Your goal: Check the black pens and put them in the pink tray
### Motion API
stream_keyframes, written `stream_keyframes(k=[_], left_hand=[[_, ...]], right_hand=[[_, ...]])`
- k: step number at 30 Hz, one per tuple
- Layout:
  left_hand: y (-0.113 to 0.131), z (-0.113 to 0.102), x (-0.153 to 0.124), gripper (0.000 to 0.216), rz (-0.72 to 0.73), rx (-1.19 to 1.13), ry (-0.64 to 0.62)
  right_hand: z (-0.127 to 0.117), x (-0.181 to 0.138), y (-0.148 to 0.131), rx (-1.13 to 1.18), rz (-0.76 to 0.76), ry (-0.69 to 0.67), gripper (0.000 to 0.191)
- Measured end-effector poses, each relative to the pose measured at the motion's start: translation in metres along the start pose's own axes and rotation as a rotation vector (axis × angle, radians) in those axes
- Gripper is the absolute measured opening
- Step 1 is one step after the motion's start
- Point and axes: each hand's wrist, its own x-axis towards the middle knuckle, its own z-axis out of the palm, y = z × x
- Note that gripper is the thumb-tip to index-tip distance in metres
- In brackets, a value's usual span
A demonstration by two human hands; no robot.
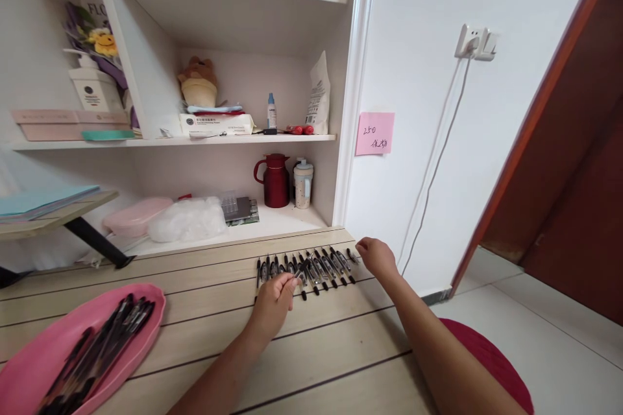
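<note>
My left hand [272, 301] is closed around a pen [302, 268], whose clear and black end sticks out past the thumb over the row. Beneath and beyond it lies a row of black-and-clear pens [335, 264], side by side on the wooden tabletop [331, 343]. At the row's right end, my right hand [378, 259] hovers close to a short dark piece [351, 256] that looks like a pen cap. Its fingers are curled together, and whatever may be between them is hidden. Several more dark pens [104, 350] rest in a pink oval tray [153, 321] at the lower left.
White shelves [224, 136] rise behind the table, with a red thermos jug [276, 181] and a speckled cup [303, 185] low down. A small raised stand [97, 201] is at left. A red round stool [491, 356] stands at right, below a hanging cord [433, 168].
</note>
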Motion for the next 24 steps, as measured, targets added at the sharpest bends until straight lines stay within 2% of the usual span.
stream_keyframes(k=[6,9,16,21,23,24], left_hand=[[0.0,0.002,-0.001,0.035,-0.025,-0.017,-0.012],[0.001,0.002,-0.002,0.034,-0.042,-0.018,-0.01],[0.002,0.002,-0.003,0.033,-0.043,0.004,-0.028],[0.004,0.0,-0.004,0.035,-0.064,-0.011,-0.026],[0.005,-0.001,-0.004,0.035,-0.07,-0.024,-0.027],[0.004,-0.001,-0.004,0.035,-0.069,-0.029,-0.024]], right_hand=[[0.025,-0.004,0.004,-0.114,-0.011,-0.046,0.022],[0.027,-0.004,0.006,-0.145,0.001,-0.055,0.022],[0.024,-0.009,0.003,-0.092,0.013,-0.075,0.011],[0.012,-0.01,-0.023,0.101,-0.008,-0.056,0.019],[0.006,-0.014,-0.041,0.319,-0.054,-0.089,0.029],[0.004,-0.018,-0.05,0.582,-0.091,-0.139,0.035]])
